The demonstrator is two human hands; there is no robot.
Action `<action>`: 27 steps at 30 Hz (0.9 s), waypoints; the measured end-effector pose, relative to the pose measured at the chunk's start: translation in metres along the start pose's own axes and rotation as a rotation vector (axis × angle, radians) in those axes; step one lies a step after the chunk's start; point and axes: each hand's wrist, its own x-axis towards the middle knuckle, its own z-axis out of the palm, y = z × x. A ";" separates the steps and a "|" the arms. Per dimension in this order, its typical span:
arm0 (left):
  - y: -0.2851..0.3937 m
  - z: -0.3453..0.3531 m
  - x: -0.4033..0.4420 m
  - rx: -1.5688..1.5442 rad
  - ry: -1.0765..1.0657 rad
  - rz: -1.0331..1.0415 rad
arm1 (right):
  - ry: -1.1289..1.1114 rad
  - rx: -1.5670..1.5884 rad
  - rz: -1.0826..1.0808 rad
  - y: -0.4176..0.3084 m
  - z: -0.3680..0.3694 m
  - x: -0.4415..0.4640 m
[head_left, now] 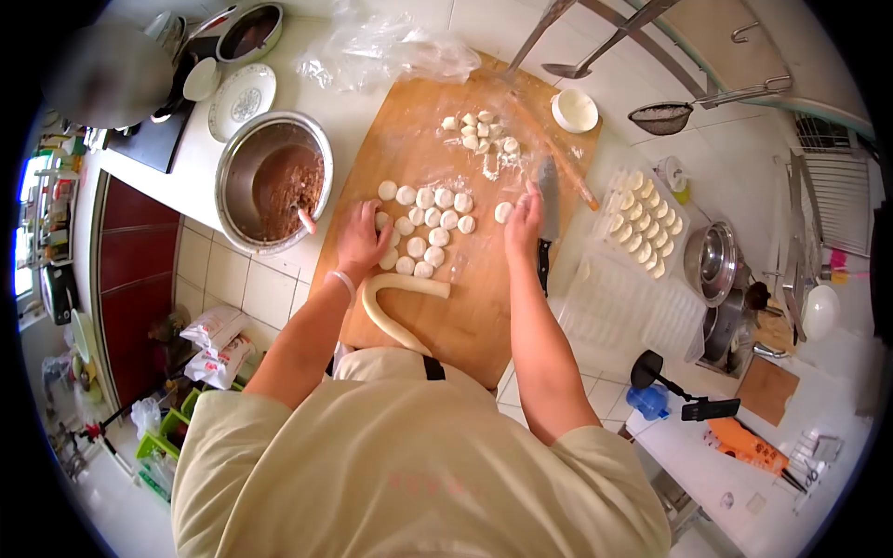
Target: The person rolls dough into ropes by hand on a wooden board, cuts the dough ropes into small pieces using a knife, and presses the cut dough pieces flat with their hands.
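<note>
My left hand [363, 240] lies palm down at the left side of the wooden board [474, 325]. Its fingers are stretched out over small dough pieces [382, 220], partly covering them. At the board's right, the fingers of my right hand [524, 223] are drawn together at the edge of a round dough piece [503, 212]. A cleaver-like knife [549, 200] with a black handle lies just right of that hand. Several flattened dough rounds [433, 218] are grouped between my hands. A curved dough rope [381, 312] lies near my body.
Floured dough chunks [481, 132] and a rolling pin [558, 153] are at the back, beside a white bowl [575, 111]. A metal pot of brownish filling [288, 186] stands left. At right, a clear tray [642, 223] holds several dumplings. Utensils, including a strainer [661, 117], hang beyond.
</note>
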 end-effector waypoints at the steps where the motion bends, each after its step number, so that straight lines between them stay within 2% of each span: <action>1: 0.001 -0.002 -0.004 0.007 -0.002 0.006 | 0.102 0.230 0.148 -0.003 -0.006 -0.011; 2: 0.000 -0.002 -0.007 0.006 0.001 0.005 | 0.014 0.025 0.033 -0.008 -0.011 -0.025; 3: -0.001 -0.001 -0.006 0.027 0.018 0.025 | 0.022 0.030 0.017 -0.013 -0.004 -0.032; 5: -0.001 0.000 -0.003 0.046 0.048 0.045 | -0.110 0.058 -0.287 -0.023 0.019 -0.043; 6: 0.000 0.001 -0.004 0.046 0.039 0.034 | -0.131 0.098 -0.316 -0.028 0.026 -0.037; 7: -0.001 0.000 -0.003 0.049 0.029 0.021 | -0.135 0.104 -0.324 -0.029 0.032 -0.015; 9: 0.002 -0.005 -0.008 0.065 -0.001 -0.003 | 0.045 -0.078 -0.204 -0.024 0.035 0.036; 10: 0.002 -0.006 -0.006 0.042 -0.012 -0.004 | 0.043 -0.074 -0.208 -0.026 0.032 0.057; 12: 0.002 -0.006 0.000 0.018 -0.007 -0.002 | -0.054 -0.357 -0.170 -0.037 0.020 0.096; 13: 0.002 -0.005 0.000 0.044 -0.002 0.010 | -0.054 -0.352 -0.184 -0.040 0.017 0.105; 15: 0.001 -0.005 -0.001 0.068 0.006 0.003 | -0.292 -0.541 -0.197 -0.042 0.010 0.109; 16: 0.001 -0.006 -0.002 0.056 0.016 0.014 | -0.305 -0.544 -0.204 -0.041 0.006 0.106; 18: 0.000 -0.004 -0.002 0.036 0.021 0.013 | -0.239 -0.133 -0.049 -0.035 -0.007 0.093; 19: 0.000 -0.004 -0.002 0.034 0.011 0.005 | -0.251 -0.142 -0.047 -0.031 -0.014 0.076; 21: 0.000 -0.005 -0.002 0.028 -0.011 0.002 | -0.273 0.116 0.146 -0.025 -0.030 0.035; 22: 0.001 -0.005 -0.001 0.029 -0.007 0.009 | -0.267 0.111 0.155 -0.010 -0.030 0.019; 24: 0.004 -0.008 -0.002 0.042 -0.027 -0.001 | -0.029 0.001 -0.149 0.008 -0.030 -0.007; 27: 0.002 -0.002 -0.004 -0.029 0.003 -0.006 | -0.026 -0.134 -0.118 0.018 -0.034 -0.010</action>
